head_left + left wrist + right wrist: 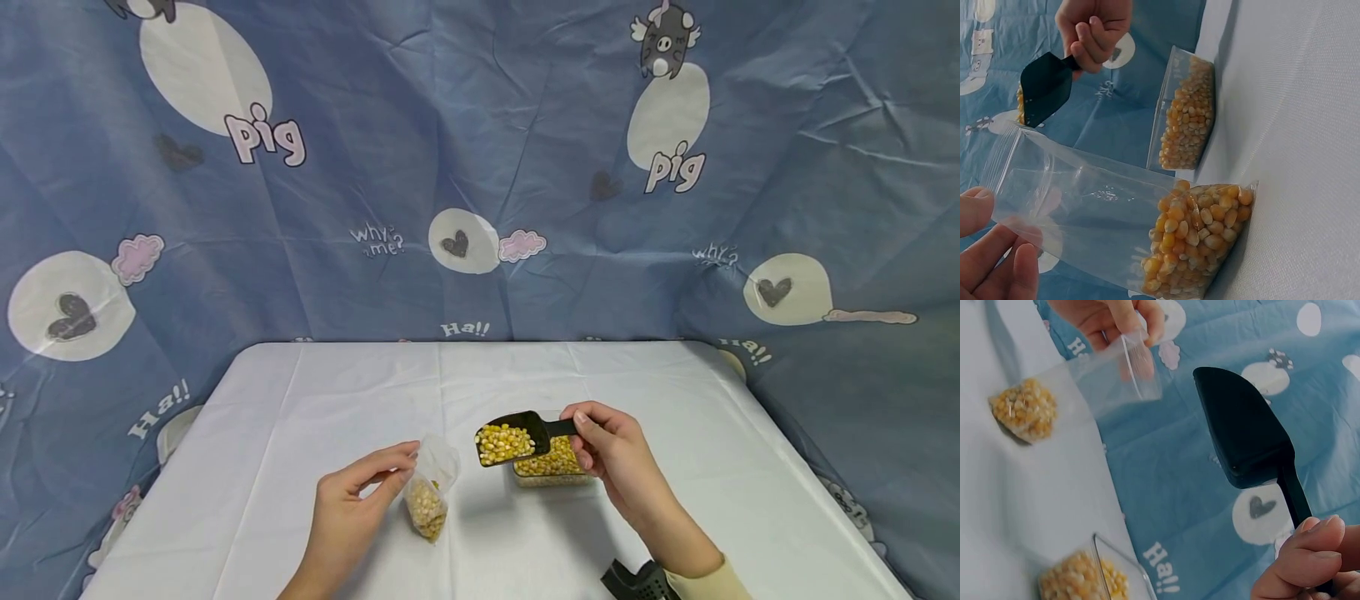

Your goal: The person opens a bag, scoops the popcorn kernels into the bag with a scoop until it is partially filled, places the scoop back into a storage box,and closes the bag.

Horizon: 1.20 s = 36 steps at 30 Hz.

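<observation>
My left hand (358, 493) pinches the top edge of a clear zip bag (1094, 194), which stands upright on the table with corn kernels (1200, 231) filling its lower part. My right hand (611, 450) grips the handle of a black scoop (546, 428) heaped with yellow kernels (504, 443). The scoop is held level in the air, its front toward the bag and a short way to the bag's right. Behind and below it stands a clear rectangular container (1163, 115) holding more kernels, partly hidden by the scoop and right hand in the head view.
A white cloth covers the table (315, 408). Behind it hangs a blue printed curtain (480, 167). A black strapped device (640, 581) sits at my right wrist, by the front of the table.
</observation>
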Motion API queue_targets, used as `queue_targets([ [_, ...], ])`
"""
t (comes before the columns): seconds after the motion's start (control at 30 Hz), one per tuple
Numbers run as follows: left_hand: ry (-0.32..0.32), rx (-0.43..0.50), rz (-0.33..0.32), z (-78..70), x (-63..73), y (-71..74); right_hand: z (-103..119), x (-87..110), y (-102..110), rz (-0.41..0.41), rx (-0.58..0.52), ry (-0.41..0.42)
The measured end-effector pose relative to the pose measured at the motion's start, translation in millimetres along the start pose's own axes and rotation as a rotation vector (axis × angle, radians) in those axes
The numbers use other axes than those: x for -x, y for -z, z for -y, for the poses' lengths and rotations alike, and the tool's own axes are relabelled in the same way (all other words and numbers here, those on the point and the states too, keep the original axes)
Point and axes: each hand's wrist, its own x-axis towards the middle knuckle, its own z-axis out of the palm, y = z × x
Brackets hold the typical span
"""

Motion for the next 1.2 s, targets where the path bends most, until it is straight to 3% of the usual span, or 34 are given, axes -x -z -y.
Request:
queue_targets([
  [0.47,0.02,0.017,0.013,-2.4,0.0,-1.3,-7.3,-8.1,-35.4,0.042,-0.018,-0.002],
  [0.7,0.004,0.014,0.02,-2.3,0.8,-2.3,-5.2,-10.8,-48.5,0.066,0.019,0.032],
  [0.9,0.041,0.01,0.02,-2.2,1.0,-1.5,-2.7,-10.6,-56.7,0.074,0.059,0.061],
  [1.2,0.021,0.021,0.028,-3.1,1.3,-0.3,-0.9,-10.8,-63.9,0.066,0.109,0.094],
])
